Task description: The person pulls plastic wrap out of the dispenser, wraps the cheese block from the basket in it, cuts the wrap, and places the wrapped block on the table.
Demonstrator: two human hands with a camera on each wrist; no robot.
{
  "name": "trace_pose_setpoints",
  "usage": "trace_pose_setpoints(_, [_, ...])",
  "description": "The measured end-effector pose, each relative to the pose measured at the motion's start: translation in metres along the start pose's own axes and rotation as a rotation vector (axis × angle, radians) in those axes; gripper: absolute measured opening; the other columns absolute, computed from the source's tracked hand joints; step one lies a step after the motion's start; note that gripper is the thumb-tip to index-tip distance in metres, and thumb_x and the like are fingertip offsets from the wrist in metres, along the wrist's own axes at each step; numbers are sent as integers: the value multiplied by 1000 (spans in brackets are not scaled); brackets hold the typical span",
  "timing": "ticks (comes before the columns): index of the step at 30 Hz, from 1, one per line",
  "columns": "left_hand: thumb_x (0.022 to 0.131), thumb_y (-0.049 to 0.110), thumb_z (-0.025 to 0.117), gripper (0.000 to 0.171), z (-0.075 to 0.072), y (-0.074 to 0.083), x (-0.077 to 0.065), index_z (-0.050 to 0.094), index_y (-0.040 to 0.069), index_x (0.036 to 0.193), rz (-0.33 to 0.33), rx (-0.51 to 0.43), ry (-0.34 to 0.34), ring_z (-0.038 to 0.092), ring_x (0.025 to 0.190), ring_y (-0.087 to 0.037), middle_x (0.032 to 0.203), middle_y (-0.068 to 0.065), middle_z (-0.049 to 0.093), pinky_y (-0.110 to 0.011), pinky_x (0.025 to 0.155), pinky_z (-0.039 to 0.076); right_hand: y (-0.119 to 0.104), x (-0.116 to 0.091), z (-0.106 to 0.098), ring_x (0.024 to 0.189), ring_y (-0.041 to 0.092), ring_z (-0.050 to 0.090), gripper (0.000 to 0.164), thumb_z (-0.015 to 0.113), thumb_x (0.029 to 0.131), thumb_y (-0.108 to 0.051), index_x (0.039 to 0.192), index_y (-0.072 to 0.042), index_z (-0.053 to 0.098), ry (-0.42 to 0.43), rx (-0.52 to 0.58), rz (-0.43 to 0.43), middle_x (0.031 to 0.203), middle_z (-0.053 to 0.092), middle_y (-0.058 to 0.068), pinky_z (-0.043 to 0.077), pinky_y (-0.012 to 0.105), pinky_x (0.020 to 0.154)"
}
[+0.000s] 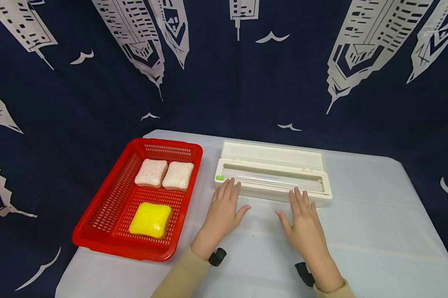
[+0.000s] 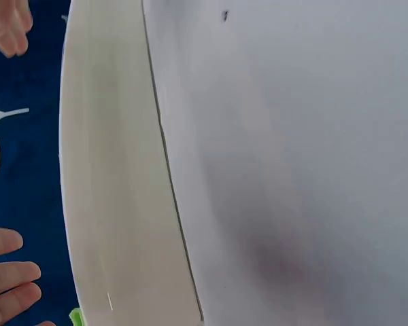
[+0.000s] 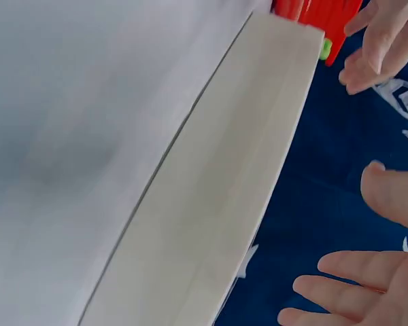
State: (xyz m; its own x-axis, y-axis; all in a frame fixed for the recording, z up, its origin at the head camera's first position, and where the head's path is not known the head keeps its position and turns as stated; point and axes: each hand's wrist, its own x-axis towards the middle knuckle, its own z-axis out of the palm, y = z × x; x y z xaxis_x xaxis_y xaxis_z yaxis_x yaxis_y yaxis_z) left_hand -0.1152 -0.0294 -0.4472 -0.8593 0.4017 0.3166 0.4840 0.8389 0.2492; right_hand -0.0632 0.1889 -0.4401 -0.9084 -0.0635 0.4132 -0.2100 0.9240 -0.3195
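Note:
A long cream plastic-wrap dispenser box (image 1: 272, 192) stands on the table, its lid (image 1: 272, 154) raised at the back. Inside lies a clear, shiny roll (image 1: 261, 175), and a small green piece (image 1: 219, 177) sits at the box's left end. My left hand (image 1: 223, 209) is held out at the front left of the box, fingers straight and thumb spread. Toward the box's right end, my right hand (image 1: 305, 231) is stretched out the same way. Neither hand holds anything. Both wrist views show the box's plain front wall (image 2: 115, 170); whether fingertips touch the box I cannot tell.
To the left is a red basket (image 1: 97, 244) with two white bread-slice-shaped pieces (image 1: 151, 173) and a yellow one (image 1: 150, 220). A white cloth (image 1: 388, 231) covers the table. Behind hangs a dark blue curtain (image 1: 224, 91) with white building prints.

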Motion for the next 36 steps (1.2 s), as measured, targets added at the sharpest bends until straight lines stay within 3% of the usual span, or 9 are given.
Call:
trace_pose_setpoints(6, [93, 31, 67, 55, 1, -6, 13, 53, -3, 134, -72, 6, 100, 50, 125, -33, 136, -18, 55, -45, 99, 46, 17, 9, -7, 115, 49, 58, 49, 77, 82, -9, 122, 13, 60, 171, 4, 12, 128, 59, 31, 50, 60, 90])
trace_pose_setpoints(13, [88, 15, 70, 36, 2, -15, 33, 63, -2, 118, -169, 36, 209, 55, 105, -30, 114, -14, 65, -38, 80, 48, 39, 21, -15, 95, 45, 59, 33, 70, 86, 0, 114, 13, 64, 205, -24, 107, 116, 64, 30, 53, 54, 75])
trace_pose_setpoints(22, [86, 9, 70, 27, 8, -26, 41, 68, -2, 110, -236, 7, 183, 53, 102, -32, 110, -15, 67, -39, 78, 45, 63, 28, -16, 88, 45, 57, 28, 67, 84, 8, 111, 13, 65, 218, -53, 155, 103, 63, 32, 52, 52, 70])
trace_pose_setpoints(36, [85, 8, 73, 16, 8, -25, 52, 75, 3, 100, -250, -20, 183, 53, 99, -31, 104, -13, 70, -38, 78, 45, 85, 40, -10, 84, 41, 57, 22, 69, 82, 10, 104, 7, 71, 166, -57, 164, 91, 59, 27, 51, 52, 65])
